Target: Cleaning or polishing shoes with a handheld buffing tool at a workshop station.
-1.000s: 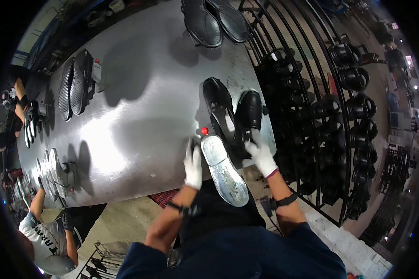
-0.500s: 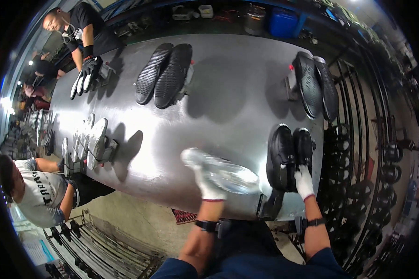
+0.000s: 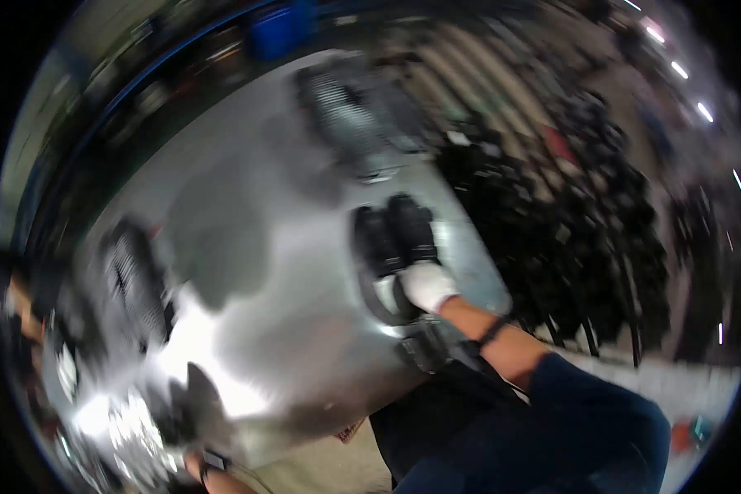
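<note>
Shoes (image 3: 393,239), a black pair, lie side by side just ahead of the gloved right hand (image 3: 426,285), toes pointing away up the metal table (image 3: 247,329). That hand rests on their heel end (grip too blurred to tell); the left hand is out of view.

We make out no screens or signs in this blurred view; only a small red tag-like patch (image 3: 558,145) shows among the dark racks at right; its shape stays unclear.

Shoe workshop or factory, long metal worktable (image 3: 247,329), black shoes (image 3: 391,235) in pairs, racks of shoes (image 3: 584,214) alongside
</note>
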Demonstrator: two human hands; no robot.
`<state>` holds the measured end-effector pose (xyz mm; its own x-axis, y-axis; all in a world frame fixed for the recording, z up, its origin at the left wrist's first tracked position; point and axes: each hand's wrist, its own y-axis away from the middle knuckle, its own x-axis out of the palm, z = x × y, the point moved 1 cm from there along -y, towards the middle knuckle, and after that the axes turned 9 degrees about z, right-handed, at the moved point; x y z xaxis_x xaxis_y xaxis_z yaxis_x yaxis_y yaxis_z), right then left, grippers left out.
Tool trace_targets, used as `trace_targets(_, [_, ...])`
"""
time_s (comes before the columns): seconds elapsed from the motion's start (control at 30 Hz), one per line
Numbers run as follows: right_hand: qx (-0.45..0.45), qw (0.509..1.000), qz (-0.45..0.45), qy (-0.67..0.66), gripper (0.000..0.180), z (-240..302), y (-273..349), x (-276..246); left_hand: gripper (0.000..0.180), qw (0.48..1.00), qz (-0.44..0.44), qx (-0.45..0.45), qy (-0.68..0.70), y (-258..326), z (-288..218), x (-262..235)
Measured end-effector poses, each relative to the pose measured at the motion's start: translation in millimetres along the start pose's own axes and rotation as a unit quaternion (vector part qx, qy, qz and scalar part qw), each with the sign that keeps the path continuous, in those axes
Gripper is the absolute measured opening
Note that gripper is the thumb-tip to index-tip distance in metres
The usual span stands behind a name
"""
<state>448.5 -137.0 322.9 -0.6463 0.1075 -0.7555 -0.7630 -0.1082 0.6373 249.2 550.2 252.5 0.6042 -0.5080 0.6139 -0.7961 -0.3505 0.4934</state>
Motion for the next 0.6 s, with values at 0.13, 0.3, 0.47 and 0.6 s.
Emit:
trace_targets(0.13, [0.110,0.940,-0.162,-0.281,0.034,-60,30,3,0.063,0.987,0.069,-0.110,-0.098,78,173,3])
trace_targets(0.3, [0.132,0.865,-0.404,-0.267,0.038,-180,8,-81,0.046,0.971,0.072,-0.029,-0.224,72,143,-24])
trace_targets(0.47, [0.432,0.729,-0.331,-0.416,0.045,-449,58,-154,0.028,0.977,-0.039,-0.149,-0.149,106,312,168])
trace_targets(0.6, [0.298,0.802,-0.303,-0.420,0.064,-385,-27,-156,0.026,0.983,-0.069,-0.073,-0.154,93,243,166])
